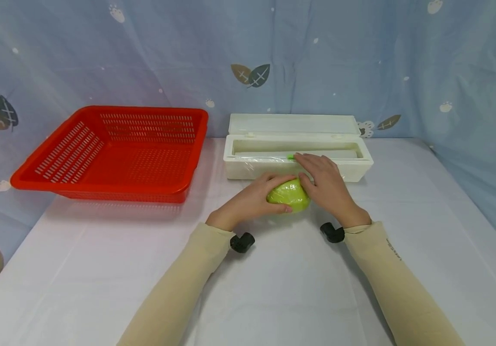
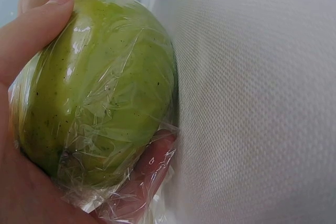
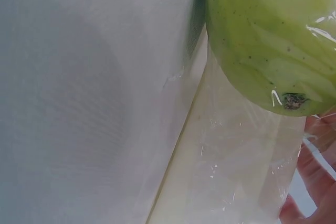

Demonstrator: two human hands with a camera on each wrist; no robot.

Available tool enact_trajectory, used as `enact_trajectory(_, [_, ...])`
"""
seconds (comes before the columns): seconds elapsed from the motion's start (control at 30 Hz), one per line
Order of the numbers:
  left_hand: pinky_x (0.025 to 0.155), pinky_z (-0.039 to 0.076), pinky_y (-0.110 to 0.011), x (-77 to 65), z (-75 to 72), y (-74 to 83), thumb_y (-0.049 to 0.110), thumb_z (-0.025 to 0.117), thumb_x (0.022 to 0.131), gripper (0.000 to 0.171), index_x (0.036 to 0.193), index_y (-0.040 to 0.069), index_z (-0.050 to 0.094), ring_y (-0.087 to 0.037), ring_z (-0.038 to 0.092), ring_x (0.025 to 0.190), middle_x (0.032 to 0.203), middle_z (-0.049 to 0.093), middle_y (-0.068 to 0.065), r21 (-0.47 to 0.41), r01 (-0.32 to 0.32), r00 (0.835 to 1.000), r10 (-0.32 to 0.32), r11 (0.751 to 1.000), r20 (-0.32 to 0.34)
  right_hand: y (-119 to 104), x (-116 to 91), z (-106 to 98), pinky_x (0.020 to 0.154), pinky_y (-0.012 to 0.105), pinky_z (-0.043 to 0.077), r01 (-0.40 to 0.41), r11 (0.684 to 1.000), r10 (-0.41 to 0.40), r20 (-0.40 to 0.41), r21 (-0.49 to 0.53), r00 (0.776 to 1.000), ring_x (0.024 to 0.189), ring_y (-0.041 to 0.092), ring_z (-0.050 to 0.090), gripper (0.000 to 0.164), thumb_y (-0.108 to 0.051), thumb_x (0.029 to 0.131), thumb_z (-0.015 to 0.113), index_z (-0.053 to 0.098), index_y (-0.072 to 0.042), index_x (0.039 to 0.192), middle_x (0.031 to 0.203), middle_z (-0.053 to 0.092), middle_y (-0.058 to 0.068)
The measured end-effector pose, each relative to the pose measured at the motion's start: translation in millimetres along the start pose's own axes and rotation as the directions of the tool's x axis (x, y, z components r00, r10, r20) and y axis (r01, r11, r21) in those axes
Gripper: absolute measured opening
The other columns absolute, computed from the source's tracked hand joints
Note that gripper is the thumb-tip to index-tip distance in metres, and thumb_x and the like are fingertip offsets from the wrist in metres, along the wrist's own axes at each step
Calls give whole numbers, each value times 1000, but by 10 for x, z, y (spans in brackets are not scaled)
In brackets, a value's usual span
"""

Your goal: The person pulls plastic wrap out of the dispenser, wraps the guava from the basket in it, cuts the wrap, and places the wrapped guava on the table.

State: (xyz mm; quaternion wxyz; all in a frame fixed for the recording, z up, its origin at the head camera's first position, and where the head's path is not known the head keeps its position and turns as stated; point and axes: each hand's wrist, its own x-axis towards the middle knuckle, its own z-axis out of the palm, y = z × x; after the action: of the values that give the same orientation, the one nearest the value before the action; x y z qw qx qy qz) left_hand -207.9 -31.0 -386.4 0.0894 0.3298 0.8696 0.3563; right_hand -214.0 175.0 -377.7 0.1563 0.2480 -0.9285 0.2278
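A speckled green fruit (image 1: 290,196) sits in clear cling film (image 2: 113,114), which is creased around its lower end in the left wrist view. My left hand (image 1: 249,202) grips the fruit from the left, thumb on the near side and fingers around the far side. Film also stretches from the fruit to a long white dispenser box (image 1: 357,169) behind it. My right hand (image 1: 327,187) reaches over the box front, fingers extended beside a small bright green slider (image 1: 290,156). Its thumb lies close by the fruit's right end.
The dispenser's white lid (image 1: 295,124) stands raised at the back, and a white roll (image 1: 343,154) lies inside. A red slotted basket (image 1: 101,185) stands at the back left. A patterned blue curtain (image 1: 178,53) rises behind the white-covered table (image 1: 282,298).
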Motion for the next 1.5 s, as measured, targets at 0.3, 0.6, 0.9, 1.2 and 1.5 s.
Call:
enact_trajectory(0.3, [84, 39, -29, 0, -14, 7, 49, 65, 75, 71, 136, 37, 31, -12, 41, 105, 127, 36, -1, 16, -8, 1000, 8, 1000, -3, -35, 27, -3, 102, 43, 17, 2, 1000, -2, 2, 2, 1000, 124, 24, 34, 41, -15, 92, 40, 44, -12, 132, 131, 46, 7])
enact_trajectory(0.6, [84, 40, -30, -9, 10, -14, 49, 65, 75, 71, 136, 38, 30, -13, 41, 106, 128, 36, -2, -7, -1, 1000, 1, 1000, 5, -50, 37, 23, 103, 44, 16, 1, 1000, -1, 22, 14, 1000, 123, 26, 35, 41, -13, 92, 39, 44, -10, 132, 131, 45, 9])
enact_trajectory(0.9, [82, 40, -29, -8, 1, -9, 50, 64, 75, 72, 136, 40, 29, -12, 42, 103, 127, 35, -2, -5, 6, 1000, -6, 1000, 13, -55, 41, 18, 103, 44, 14, -9, 1000, 9, 48, 3, 999, 125, 25, 33, 42, -15, 93, 38, 41, -11, 134, 133, 44, 8])
enact_trajectory(1.2, [83, 40, -29, -12, 4, -8, 50, 64, 75, 71, 137, 39, 30, -13, 40, 105, 127, 36, -3, -15, -11, 1000, 11, 1000, 8, -62, 48, 15, 104, 46, 13, -3, 1000, 2, 56, 9, 998, 126, 23, 33, 42, -13, 93, 37, 42, -11, 134, 134, 43, 7])
enact_trajectory(1.5, [82, 40, -29, -11, -4, -5, 49, 65, 75, 72, 137, 37, 30, -13, 40, 104, 127, 35, -4, -14, -9, 1000, 9, 1000, 6, -56, 66, 20, 104, 44, 12, -4, 1000, 3, 77, 10, 997, 127, 21, 32, 41, -15, 94, 33, 41, -14, 134, 135, 42, 5])
